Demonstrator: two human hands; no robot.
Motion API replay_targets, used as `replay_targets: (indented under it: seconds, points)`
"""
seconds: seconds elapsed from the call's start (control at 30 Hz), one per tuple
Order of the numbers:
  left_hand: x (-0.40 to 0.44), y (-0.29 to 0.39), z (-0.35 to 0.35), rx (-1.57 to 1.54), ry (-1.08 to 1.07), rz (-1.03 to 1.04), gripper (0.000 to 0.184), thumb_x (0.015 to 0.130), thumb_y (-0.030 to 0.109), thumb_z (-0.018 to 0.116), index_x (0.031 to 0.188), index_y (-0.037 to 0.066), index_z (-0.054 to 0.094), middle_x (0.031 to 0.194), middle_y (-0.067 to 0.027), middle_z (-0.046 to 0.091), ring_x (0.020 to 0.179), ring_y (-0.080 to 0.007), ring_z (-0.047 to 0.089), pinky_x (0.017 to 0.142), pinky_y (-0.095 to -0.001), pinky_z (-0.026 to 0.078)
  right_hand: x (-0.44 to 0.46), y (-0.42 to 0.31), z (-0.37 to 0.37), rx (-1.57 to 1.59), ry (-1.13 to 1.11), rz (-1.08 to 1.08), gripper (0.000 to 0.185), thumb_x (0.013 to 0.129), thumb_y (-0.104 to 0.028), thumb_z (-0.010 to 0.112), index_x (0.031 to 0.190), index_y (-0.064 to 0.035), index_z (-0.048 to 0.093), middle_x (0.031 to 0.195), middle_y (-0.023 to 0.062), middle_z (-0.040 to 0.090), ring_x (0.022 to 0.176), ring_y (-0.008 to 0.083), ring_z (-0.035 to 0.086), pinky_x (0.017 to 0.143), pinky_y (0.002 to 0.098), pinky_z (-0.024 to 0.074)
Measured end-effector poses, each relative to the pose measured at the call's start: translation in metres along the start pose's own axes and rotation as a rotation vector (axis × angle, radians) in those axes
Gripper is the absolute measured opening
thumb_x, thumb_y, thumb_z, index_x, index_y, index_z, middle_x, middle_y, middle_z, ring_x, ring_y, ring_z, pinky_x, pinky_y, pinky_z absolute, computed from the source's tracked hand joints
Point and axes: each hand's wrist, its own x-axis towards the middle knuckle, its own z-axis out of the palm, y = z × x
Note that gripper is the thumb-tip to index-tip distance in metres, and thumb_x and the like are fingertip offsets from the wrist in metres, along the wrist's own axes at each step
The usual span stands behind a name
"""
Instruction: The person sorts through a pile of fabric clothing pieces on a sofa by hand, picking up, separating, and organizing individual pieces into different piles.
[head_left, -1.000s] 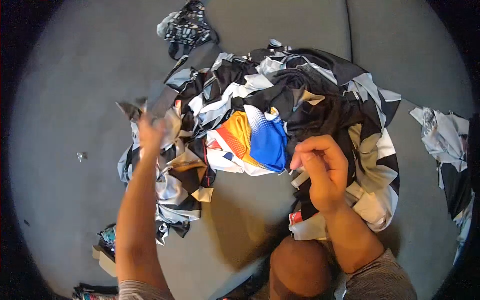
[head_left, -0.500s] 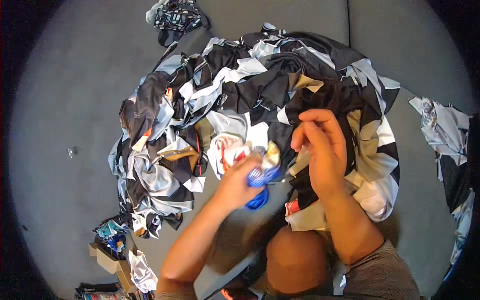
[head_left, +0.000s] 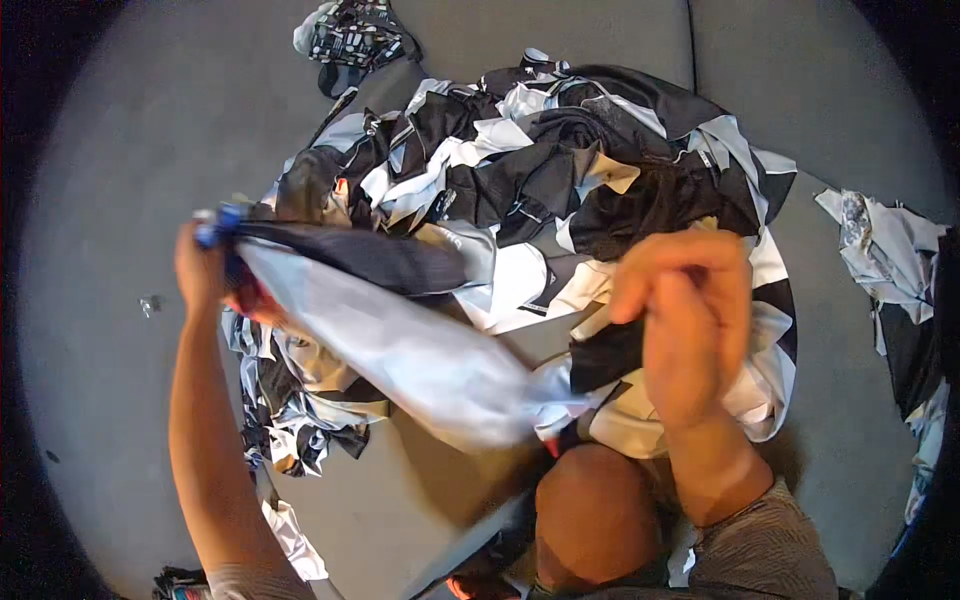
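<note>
Holding blurred cloth (head_left: 400, 350), left fingers (head_left: 199, 245) — smeared too — barely show.

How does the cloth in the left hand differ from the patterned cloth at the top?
The held cloth is gripped by the left hand; the patterned cloth lies on the grey surface. The held cloth stretches out long; the patterned cloth is bunched. Both mix light and dark colours.

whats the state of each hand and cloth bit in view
left hand, closed on pale-and-dark cloth
pale-and-dark cloth, drawn out long, blurred
right hand, curled; grip unclear
cloth pile, rumpled, overlapping
patterned cloth, bunched up
grey cloth at right, crumpled, apart from pile
</note>
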Motion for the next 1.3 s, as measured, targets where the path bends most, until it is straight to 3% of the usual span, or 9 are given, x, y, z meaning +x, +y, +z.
replay_targets:
  seconds: [0.17, 0.27, 0.3, 0.4, 0.7, 0.8, 0.97, 1.13, 1.3]
  points:
    - [0.020, -0.019, 0.070, 0.382, 0.188, 0.024, 0.073, 0.079, 0.029, 0.081, 0.139, -0.002, 0.054, 0.127, -0.0248, 0.064, 0.106, -0.0361, 0.066, 0.092, -0.0405, 0.053, 0.017, 0.008, -0.033, -0.047, 0.039, -0.250, 0.020, 0.099, -0.005, 0.049, 0.116, -0.0028, 0.059, 0.081, 0.0082, 0.061, 0.070, 0.0141, 0.052, 0.069, 0.0251, 0.0424]
    - [-0.091, 0.149, 0.108, -0.342, -0.190, 0.259, 0.067, 0.087, 0.021, 0.077, 0.146, 0.002, 0.050, 0.131, -0.0225, 0.062, 0.115, -0.0353, 0.062, 0.098, -0.0390, 0.050, 0.019, 0.021, -0.034, 0.003, 0.114, -0.203, 0.019, 0.099, -0.005, 0.049, 0.116, -0.0034, 0.058, 0.081, 0.0079, 0.061, 0.070, 0.0141, 0.052, 0.069, 0.0252, 0.0425]
    - [-0.137, 0.241, 0.065, -0.821, -0.646, -0.202, 0.070, 0.086, 0.027, 0.080, 0.145, 0.001, 0.051, 0.134, -0.0219, 0.061, 0.117, -0.0348, 0.062, 0.099, -0.0397, 0.050, 0.019, 0.023, -0.033, 0.018, 0.129, -0.181, 0.019, 0.099, -0.005, 0.049, 0.116, -0.0036, 0.057, 0.082, 0.0078, 0.061, 0.070, 0.0141, 0.052, 0.069, 0.0252, 0.0426]
    - [-0.233, 0.292, 0.105, -0.489, -0.508, 0.583, 0.056, 0.090, 0.029, 0.075, 0.138, 0.006, 0.059, 0.130, -0.0137, 0.065, 0.111, -0.0334, 0.066, 0.095, -0.0424, 0.053, 0.018, 0.025, -0.032, 0.006, 0.128, -0.184, 0.019, 0.099, -0.005, 0.050, 0.116, -0.0040, 0.058, 0.081, 0.0074, 0.061, 0.070, 0.0138, 0.052, 0.069, 0.0253, 0.0424]
    - [-0.178, 0.135, 0.096, -0.845, -0.123, -0.647, 0.026, 0.100, 0.013, 0.056, 0.123, 0.001, 0.060, 0.107, -0.0087, 0.067, 0.083, -0.0106, 0.061, 0.070, -0.0235, 0.050, 0.020, 0.027, -0.030, -0.015, 0.069, -0.098, 0.020, 0.099, -0.006, 0.052, 0.118, -0.0045, 0.058, 0.081, 0.0064, 0.061, 0.071, 0.0125, 0.052, 0.069, 0.0247, 0.0416]
    - [-0.156, 0.095, 0.040, -1.030, 0.062, -0.576, 0.025, 0.102, 0.017, 0.055, 0.122, 0.004, 0.060, 0.102, -0.0060, 0.066, 0.082, -0.0110, 0.060, 0.071, -0.0227, 0.048, 0.015, 0.027, -0.029, -0.004, 0.074, -0.050, 0.022, 0.099, -0.006, 0.052, 0.121, -0.0044, 0.057, 0.081, 0.0063, 0.061, 0.072, 0.0119, 0.052, 0.069, 0.0239, 0.0411]
    - [-0.241, 0.184, 0.033, -0.907, -0.460, -0.522, 0.027, 0.101, 0.013, 0.054, 0.126, 0.006, 0.066, 0.094, -0.0043, 0.065, 0.079, -0.0126, 0.057, 0.070, -0.0249, 0.046, 0.004, 0.022, -0.015, 0.004, -0.010, -0.015, 0.025, 0.098, -0.004, 0.052, 0.123, -0.0041, 0.056, 0.083, 0.0066, 0.062, 0.073, 0.0119, 0.053, 0.069, 0.0227, 0.0413]
    - [-0.330, 0.306, 0.060, -0.785, -0.571, 0.131, 0.052, 0.094, 0.030, 0.067, 0.141, 0.009, 0.057, 0.143, -0.0141, 0.059, 0.131, -0.0362, 0.054, 0.111, -0.0604, 0.035, -0.002, 0.002, -0.008, -0.201, -0.079, -0.112, 0.030, 0.097, -0.006, 0.051, 0.126, -0.0027, 0.052, 0.083, 0.0086, 0.058, 0.076, 0.0157, 0.051, 0.072, 0.0271, 0.0425]
    - [-0.325, 0.386, 0.030, -0.490, -0.641, 0.355, 0.086, 0.085, 0.051, 0.072, 0.157, 0.014, 0.042, 0.156, -0.0178, 0.043, 0.139, -0.0404, 0.043, 0.109, -0.0585, 0.034, -0.003, 0.004, -0.003, -0.204, -0.066, -0.082, 0.033, 0.095, -0.004, 0.051, 0.128, -0.0023, 0.051, 0.083, 0.0088, 0.058, 0.076, 0.0163, 0.051, 0.073, 0.0276, 0.0426]
